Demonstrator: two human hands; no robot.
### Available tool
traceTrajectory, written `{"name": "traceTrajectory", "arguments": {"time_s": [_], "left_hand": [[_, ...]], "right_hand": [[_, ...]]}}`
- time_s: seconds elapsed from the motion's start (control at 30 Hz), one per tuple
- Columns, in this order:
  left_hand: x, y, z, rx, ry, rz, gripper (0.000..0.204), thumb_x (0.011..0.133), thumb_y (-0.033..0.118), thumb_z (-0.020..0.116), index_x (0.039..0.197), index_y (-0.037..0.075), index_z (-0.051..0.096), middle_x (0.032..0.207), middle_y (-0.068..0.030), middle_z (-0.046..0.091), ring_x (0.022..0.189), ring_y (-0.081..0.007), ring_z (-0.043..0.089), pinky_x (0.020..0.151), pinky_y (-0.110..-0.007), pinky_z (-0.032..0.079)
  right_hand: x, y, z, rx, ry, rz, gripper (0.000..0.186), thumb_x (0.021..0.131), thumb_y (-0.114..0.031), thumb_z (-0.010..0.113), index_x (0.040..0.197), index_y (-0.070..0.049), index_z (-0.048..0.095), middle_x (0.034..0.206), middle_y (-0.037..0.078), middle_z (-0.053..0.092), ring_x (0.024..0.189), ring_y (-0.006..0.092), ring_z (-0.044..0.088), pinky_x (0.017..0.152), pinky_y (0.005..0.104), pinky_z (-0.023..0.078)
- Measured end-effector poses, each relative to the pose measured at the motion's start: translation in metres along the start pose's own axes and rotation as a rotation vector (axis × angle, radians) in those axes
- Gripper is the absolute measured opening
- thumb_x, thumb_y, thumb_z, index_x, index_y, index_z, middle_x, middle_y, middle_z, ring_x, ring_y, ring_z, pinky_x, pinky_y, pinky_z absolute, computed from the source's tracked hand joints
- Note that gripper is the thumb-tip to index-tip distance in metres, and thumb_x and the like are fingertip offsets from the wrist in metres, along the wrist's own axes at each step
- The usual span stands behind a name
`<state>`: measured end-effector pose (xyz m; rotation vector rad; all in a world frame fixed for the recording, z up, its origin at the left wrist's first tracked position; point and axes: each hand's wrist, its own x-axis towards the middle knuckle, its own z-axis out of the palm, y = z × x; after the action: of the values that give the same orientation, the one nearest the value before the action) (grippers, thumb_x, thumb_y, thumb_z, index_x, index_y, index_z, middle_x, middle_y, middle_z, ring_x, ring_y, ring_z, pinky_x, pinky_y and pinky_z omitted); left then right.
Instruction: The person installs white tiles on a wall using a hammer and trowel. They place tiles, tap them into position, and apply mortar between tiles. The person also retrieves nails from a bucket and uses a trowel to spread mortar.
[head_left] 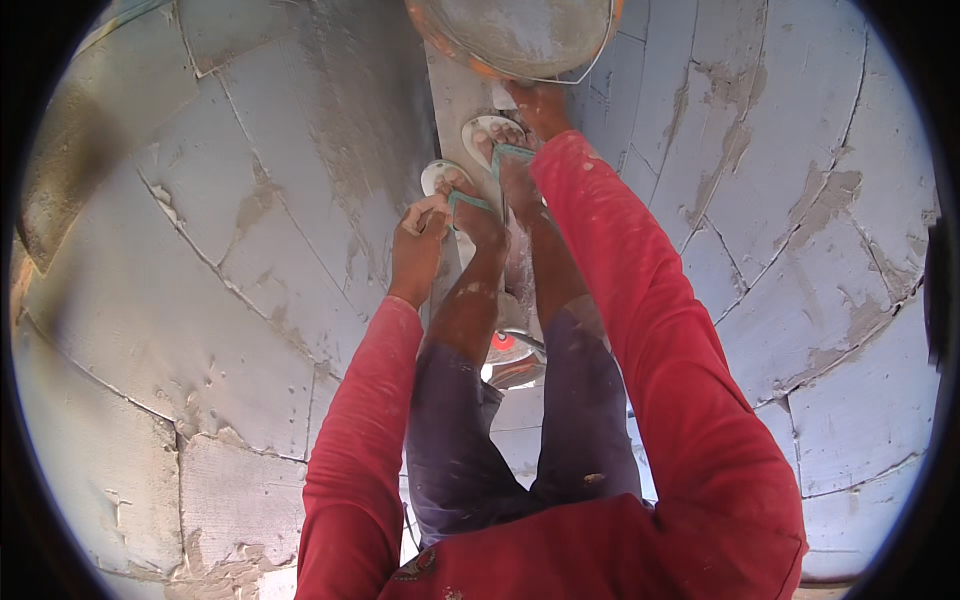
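Observation:
My left hand (421, 238) hangs beside my left foot with its fingers curled together. Pale dust coats the fingertips, and whatever may be in them cannot be made out. My right hand (541, 108) reaches forward past my right foot, up to the near rim of an orange bucket (440, 38). Its fingers are mostly hidden at the bucket's edge, so their grip does not show. Grey, wet-looking mortar (520, 30) lies in the bucket, and a thin wire handle (602, 55) runs along its right rim.
I stand in sandals (482, 130) on a narrow, plaster-smeared plank (447, 85). Curved walls of pale panels rise on the left (260, 330) and right (790, 260), with mortar smeared along the joints. Below, between my legs, a red round object (502, 341) shows beside a dark cord.

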<state>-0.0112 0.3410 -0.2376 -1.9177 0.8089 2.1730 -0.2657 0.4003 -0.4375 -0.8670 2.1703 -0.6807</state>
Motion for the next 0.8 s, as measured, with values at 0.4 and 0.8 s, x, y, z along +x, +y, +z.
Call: {"name": "traceTrajectory", "arguments": {"time_s": [0.4,0.8], "left_hand": [[-0.055,0.038,0.03,-0.274,-0.106,0.04,0.057,0.106,0.042,0.056,0.148,0.004,0.044,0.141,-0.0109,0.055,0.13,-0.0232,0.056,0.111,-0.044,0.044],[-0.254,0.089,0.015,-0.235,-0.14,0.051,0.061,0.105,0.036,0.057,0.148,-0.003,0.038,0.13,-0.0207,0.059,0.112,-0.0358,0.068,0.089,-0.045,0.061]], "right_hand": [[-0.15,-0.172,-0.072,0.824,-0.377,0.414,0.061,0.095,-0.044,0.066,0.139,-0.002,0.057,0.121,0.018,0.066,0.113,0.0303,0.063,0.097,0.0404,0.048],[-0.212,-0.28,-0.169,0.803,-0.288,0.169,0.049,0.113,-0.033,0.034,0.144,-0.002,0.054,0.145,0.014,0.054,0.147,0.0258,0.037,0.121,0.0384,0.028]]}}
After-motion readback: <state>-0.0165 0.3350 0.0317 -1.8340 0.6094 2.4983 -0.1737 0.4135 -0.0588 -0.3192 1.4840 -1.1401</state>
